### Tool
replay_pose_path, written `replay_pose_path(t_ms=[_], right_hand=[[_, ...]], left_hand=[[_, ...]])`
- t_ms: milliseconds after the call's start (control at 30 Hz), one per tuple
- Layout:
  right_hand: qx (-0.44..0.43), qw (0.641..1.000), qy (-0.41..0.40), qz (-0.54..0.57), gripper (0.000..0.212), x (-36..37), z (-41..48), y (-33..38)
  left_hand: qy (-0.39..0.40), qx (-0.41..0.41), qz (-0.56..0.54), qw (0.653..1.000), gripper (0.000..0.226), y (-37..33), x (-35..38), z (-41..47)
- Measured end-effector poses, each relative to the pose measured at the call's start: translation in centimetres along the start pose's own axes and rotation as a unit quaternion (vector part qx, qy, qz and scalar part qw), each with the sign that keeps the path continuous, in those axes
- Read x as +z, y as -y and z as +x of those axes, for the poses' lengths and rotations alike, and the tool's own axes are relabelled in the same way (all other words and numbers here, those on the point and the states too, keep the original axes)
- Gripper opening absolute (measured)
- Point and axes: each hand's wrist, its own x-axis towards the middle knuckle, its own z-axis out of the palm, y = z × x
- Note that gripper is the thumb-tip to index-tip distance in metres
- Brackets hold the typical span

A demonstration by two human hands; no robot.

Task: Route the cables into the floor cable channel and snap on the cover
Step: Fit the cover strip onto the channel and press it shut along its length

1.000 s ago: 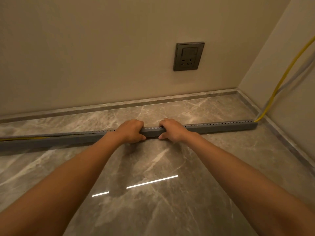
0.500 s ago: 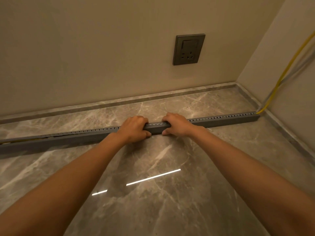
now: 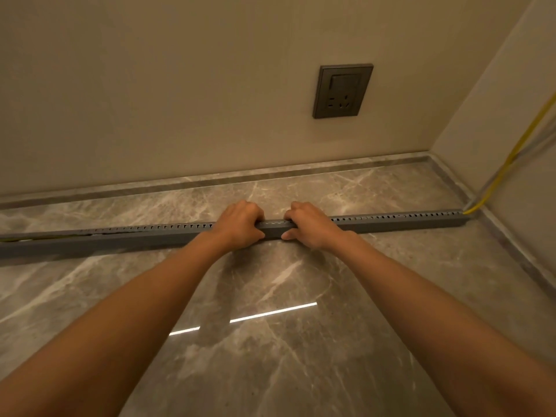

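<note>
A long grey slotted cable channel lies on the marble floor, running from the left edge to the right corner. My left hand and my right hand grip it side by side near its middle, fingers over the far edge and thumbs on the near side. A yellow cable and a grey cable drop down the right wall into the channel's right end. At the far left the cover looks slightly raised, with a bit of yellow cable showing.
A dark wall socket sits on the back wall above my hands. A marble skirting runs along both walls and meets at the right corner. Glossy floor spreads in front of the channel.
Both hands have stayed on the channel's middle and closed slightly toward each other. The view has shifted a little, and less yellow cable shows at the left end than one second ago.
</note>
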Motion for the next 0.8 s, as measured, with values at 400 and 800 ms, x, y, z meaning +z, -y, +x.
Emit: replay_pose_path(t_ms=[400, 800], right_hand=[[-0.005, 0.999, 0.026, 0.033, 0.04, 0.3, 1.5, 2.9], [-0.011, 0.998, 0.025, 0.059, 0.033, 1.5, 3.5, 7.0]], left_hand=[[0.024, -0.057, 0.0, 0.998, 0.034, 3.2, -1.4, -2.0], [0.1, -0.054, 0.045, 0.992, 0.035, 6.5, -2.8, -2.4]])
